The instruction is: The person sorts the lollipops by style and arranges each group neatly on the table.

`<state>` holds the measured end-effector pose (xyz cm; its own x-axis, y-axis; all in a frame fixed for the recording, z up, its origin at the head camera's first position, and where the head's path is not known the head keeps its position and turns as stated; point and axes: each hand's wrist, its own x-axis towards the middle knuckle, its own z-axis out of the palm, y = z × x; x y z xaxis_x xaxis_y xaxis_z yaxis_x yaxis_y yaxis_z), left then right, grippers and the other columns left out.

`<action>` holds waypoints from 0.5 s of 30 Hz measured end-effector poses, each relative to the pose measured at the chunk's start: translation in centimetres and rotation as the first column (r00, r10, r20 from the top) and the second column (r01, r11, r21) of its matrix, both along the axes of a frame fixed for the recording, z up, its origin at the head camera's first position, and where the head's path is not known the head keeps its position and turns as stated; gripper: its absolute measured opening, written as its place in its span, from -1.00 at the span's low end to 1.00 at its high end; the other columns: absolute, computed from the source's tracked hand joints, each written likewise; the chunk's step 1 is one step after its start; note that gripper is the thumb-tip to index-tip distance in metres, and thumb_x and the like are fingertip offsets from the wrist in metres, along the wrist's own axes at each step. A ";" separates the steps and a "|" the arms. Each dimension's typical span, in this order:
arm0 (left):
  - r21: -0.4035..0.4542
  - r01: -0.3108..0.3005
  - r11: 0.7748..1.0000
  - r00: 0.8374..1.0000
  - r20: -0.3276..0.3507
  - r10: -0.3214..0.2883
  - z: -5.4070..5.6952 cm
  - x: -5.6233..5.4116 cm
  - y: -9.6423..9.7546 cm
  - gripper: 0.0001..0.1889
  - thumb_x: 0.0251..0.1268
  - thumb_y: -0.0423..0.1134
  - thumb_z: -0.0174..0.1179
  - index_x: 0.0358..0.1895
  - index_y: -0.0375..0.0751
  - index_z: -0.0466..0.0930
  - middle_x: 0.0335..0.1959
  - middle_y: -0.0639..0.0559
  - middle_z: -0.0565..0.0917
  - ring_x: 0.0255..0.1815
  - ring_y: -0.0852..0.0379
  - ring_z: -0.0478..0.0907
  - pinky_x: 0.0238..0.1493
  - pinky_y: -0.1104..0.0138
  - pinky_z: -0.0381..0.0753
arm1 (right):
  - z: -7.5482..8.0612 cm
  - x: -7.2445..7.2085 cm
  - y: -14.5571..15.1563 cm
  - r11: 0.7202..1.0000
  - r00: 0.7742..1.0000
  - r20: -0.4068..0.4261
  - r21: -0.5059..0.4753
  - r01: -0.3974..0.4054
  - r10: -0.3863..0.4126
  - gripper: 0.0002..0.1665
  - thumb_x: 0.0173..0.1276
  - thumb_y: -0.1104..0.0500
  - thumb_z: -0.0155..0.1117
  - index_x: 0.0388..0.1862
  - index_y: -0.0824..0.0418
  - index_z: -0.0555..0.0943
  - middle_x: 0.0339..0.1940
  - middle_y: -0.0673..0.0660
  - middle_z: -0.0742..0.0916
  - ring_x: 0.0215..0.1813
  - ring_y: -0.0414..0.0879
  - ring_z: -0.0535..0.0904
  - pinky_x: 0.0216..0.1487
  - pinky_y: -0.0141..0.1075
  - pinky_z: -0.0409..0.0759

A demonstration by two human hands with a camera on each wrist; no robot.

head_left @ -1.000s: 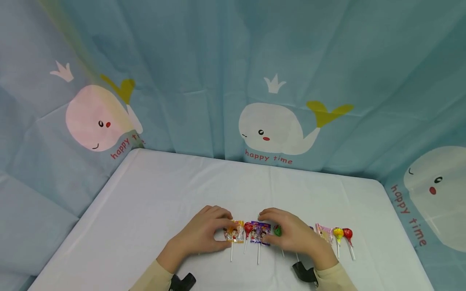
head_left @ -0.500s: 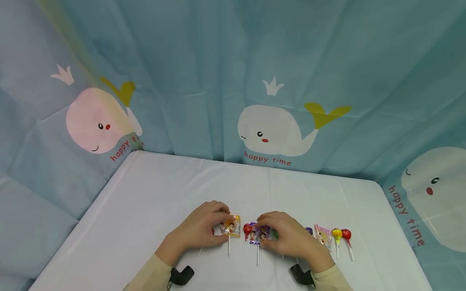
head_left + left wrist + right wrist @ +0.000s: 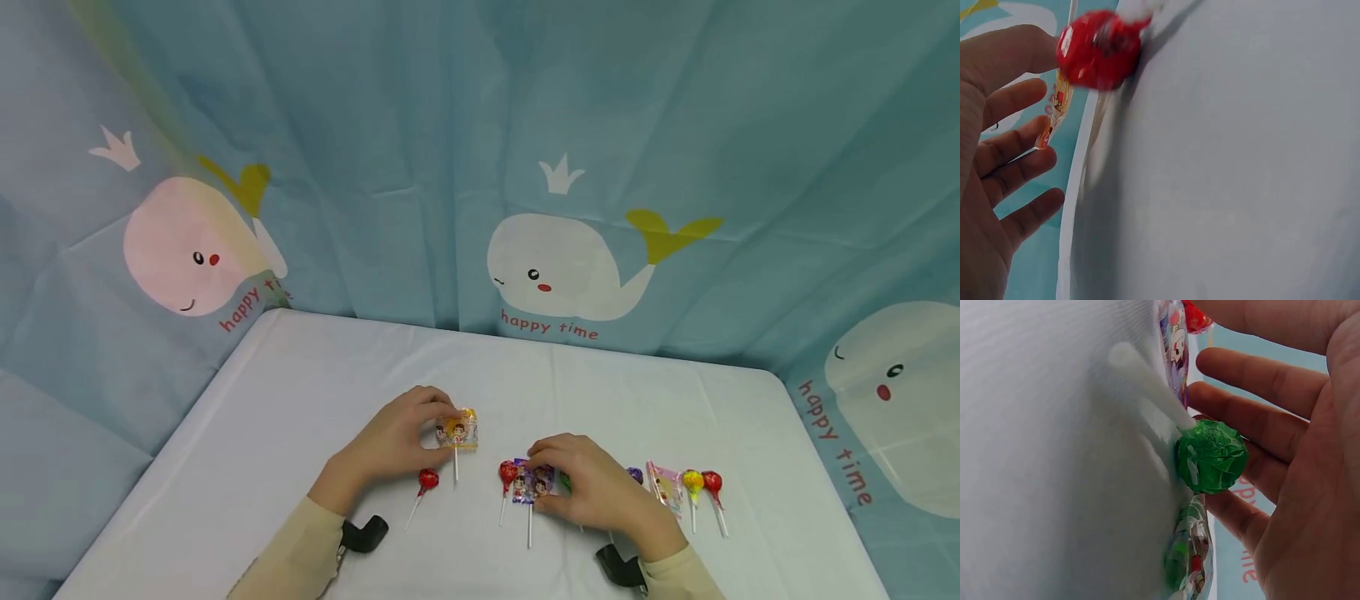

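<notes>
My left hand [image 3: 401, 429] pinches a lollipop in a flat orange-and-clear wrapper [image 3: 459, 430] by its edges, thumb on the near side and fingers on the far side. Its white stick points toward me. Just below this hand lies a red lollipop [image 3: 428, 479], large and blurred in the left wrist view. My right hand [image 3: 592, 483] is spread over the row, its thumb and fingertips at the edges of a purple-wrapped lollipop [image 3: 523, 483]. Under that palm sits a green lollipop [image 3: 1212, 456], and another wrapped lollipop [image 3: 1191, 556] with green and red print lies beside it.
Another red lollipop [image 3: 507, 473] lies left of the purple one. To the right are a dark purple lollipop [image 3: 636, 475], a pink wrapper [image 3: 664, 486], a yellow lollipop [image 3: 693, 482] and a red one [image 3: 712, 483]. A whale-print curtain [image 3: 375, 208] hangs behind the white table [image 3: 337, 358].
My left hand has carried the orange-wrapped lollipop away from me and to the left, uncovering the red lollipop below it. The right hand has shifted only slightly left over the row.
</notes>
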<state>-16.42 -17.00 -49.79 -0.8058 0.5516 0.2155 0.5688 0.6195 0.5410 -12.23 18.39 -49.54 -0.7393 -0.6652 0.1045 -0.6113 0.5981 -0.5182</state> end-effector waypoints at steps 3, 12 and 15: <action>0.015 -0.027 1.000 0.999 0.018 0.026 -0.1 -0.7 -0.8 -0.55 0.21 -0.09 0.64 0.18 0.07 0.82 0.15 0.30 0.60 0.21 0.25 0.54 0.29 0.15 0.68 | -0.1 -0.1 0.0 1.000 1.000 -0.011 -0.006 0.000 0.000 -0.54 0.28 0.01 0.67 0.13 0.01 0.78 0.23 -0.10 0.76 0.33 -0.12 0.63 0.43 0.11 0.57; 0.041 -0.049 0.998 0.996 0.072 0.046 -1.0 -2.5 -2.4 -0.57 0.24 -0.17 0.64 0.19 0.05 0.82 0.20 0.26 0.60 0.26 0.17 0.54 0.37 0.08 0.64 | -0.5 -0.1 0.3 0.999 0.998 -0.059 -0.048 -0.021 0.018 -0.51 0.28 -0.01 0.70 0.15 0.04 0.77 0.24 -0.09 0.77 0.33 -0.09 0.65 0.39 0.10 0.59; 0.053 -0.045 0.998 0.996 0.080 0.041 -1.2 -3.0 -2.7 -0.58 0.25 -0.21 0.63 0.18 0.03 0.83 0.21 0.22 0.61 0.29 0.12 0.53 0.41 0.04 0.61 | -0.6 -0.2 0.4 0.998 0.999 -0.051 -0.053 -0.021 0.019 -0.51 0.29 -0.02 0.69 0.15 0.04 0.77 0.25 -0.09 0.76 0.34 -0.09 0.65 0.40 0.11 0.58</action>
